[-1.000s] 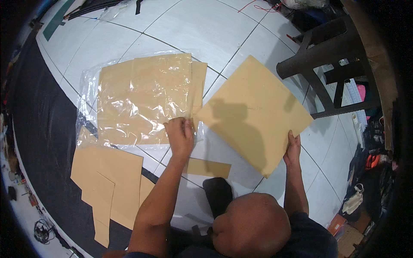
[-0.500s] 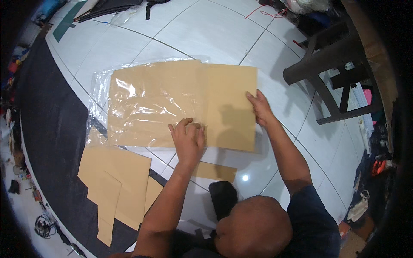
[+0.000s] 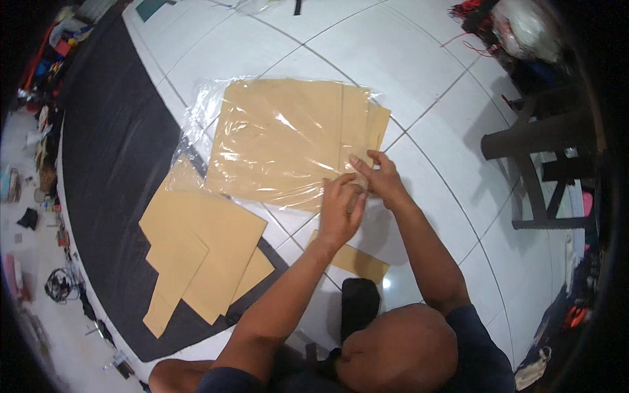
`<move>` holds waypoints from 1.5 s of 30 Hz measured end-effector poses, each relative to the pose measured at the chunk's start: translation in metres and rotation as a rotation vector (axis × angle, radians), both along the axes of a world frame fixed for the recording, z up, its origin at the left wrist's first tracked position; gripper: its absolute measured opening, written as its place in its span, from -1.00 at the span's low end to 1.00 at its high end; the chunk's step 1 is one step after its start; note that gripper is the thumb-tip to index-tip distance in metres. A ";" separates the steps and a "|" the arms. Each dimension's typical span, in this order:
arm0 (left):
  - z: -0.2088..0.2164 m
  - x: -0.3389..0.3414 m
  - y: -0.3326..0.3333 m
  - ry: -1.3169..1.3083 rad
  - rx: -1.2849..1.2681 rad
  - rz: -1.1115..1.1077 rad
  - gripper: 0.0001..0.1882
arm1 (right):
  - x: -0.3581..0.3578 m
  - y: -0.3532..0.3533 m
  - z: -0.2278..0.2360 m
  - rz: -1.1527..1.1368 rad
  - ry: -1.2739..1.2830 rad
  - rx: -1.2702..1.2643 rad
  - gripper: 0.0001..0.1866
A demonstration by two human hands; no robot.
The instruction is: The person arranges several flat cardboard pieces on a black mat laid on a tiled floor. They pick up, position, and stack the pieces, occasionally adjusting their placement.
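Note:
A clear plastic bag (image 3: 282, 141) lies flat on the white tiled floor with large tan card sheets inside. Tan card (image 3: 378, 121) sticks out a little past its right edge. At the bag's lower right corner my right hand (image 3: 385, 182) pinches the edge between thumb and fingers. My left hand (image 3: 342, 208) is close beside it, its bent fingers gripping the bag's lower edge. Cut tan card pieces (image 3: 203, 242) overlap one another to the left of my left forearm. A narrow tan strip (image 3: 359, 262) rests on the tiles below my hands.
Black cloth (image 3: 108, 144) runs along the left, partly under the cut pieces. At the right stands a dark plastic stool (image 3: 524, 145). A white plastic bundle (image 3: 524, 29) and red cord lie at the upper right. Assorted clutter lines the far left.
The tan card that stuck out at the right is now mostly inside the bag. My right hand has moved from the card's right edge to the bag's lower right corner, near my left hand.

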State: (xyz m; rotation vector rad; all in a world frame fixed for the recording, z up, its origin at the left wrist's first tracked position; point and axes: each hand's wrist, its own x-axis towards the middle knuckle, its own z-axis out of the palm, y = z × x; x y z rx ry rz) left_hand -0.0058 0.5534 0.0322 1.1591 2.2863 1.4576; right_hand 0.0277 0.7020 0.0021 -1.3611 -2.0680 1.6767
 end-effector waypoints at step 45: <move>-0.006 -0.018 -0.562 -0.390 -0.589 1.036 -0.28 | -0.067 -0.150 0.110 1.345 -0.086 0.790 -0.49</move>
